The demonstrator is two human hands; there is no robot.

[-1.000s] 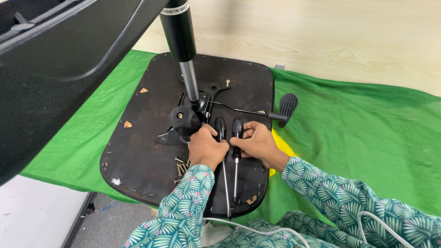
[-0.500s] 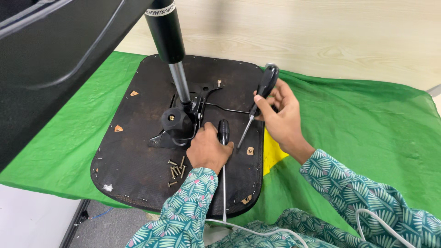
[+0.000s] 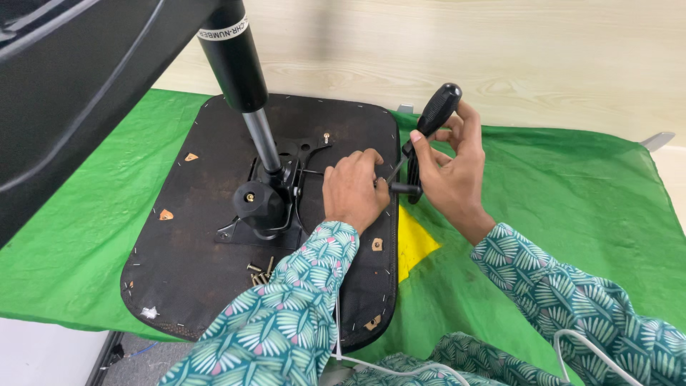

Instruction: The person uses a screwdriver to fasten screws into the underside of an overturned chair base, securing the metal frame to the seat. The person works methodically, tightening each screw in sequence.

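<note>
1. The seat base (image 3: 200, 236) is black-brown, with pale staples along its edge and small tan patches.
2. Under the seat base, the cloth (image 3: 572, 193) is bright green, with a yellow patch (image 3: 414, 243) just beside the base.
3. The gas cylinder (image 3: 232, 53) is black with a white band; its rod (image 3: 262, 139) is silver.
4. The screwdriver handle (image 3: 437, 111) is black.
5. Both sleeves (image 3: 286, 322) are teal with a white leaf pattern and pink flecks.
6. The screws (image 3: 259, 271) are brassy.
</note>
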